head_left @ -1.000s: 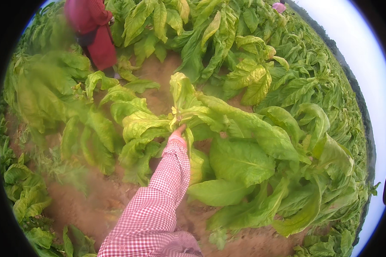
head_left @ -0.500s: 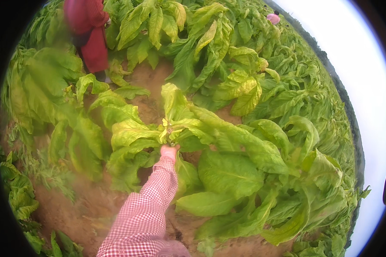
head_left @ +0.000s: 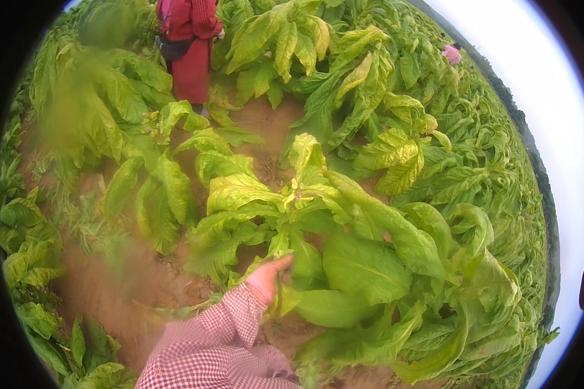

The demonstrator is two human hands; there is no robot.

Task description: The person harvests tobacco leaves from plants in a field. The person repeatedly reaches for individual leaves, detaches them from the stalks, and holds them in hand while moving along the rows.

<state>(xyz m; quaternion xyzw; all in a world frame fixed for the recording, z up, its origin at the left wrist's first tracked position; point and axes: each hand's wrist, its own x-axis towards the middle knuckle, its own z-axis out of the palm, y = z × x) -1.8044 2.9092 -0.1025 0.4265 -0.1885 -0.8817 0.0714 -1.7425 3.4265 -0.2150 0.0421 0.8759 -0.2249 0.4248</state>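
Note:
My left hand (head_left: 266, 277) reaches out low beside the stem of a tall leafy plant (head_left: 363, 262) with broad green leaves, much like tobacco. Its thumb points right, across the lower part of the stem. The other fingers are hidden below, so whether they close round anything does not show. Above the hand, the plant's crown (head_left: 297, 194) spreads in paler yellow-green leaves. A red-and-white checked sleeve (head_left: 217, 343) covers my forearm. My right hand is outside the picture.
A co-worker in dark red clothes (head_left: 193, 61) with a black waist bag stands among plants at the far left. Another person in pink (head_left: 451, 54) is far off at the right. Bare brown soil (head_left: 143, 279) runs between the rows. Dense leaves (head_left: 499, 168) fill the right side.
My left hand has come off the stem just under the crown and moved down and nearer, to the lower stem. The whole view has shifted, so the plants and co-worker appear farther right.

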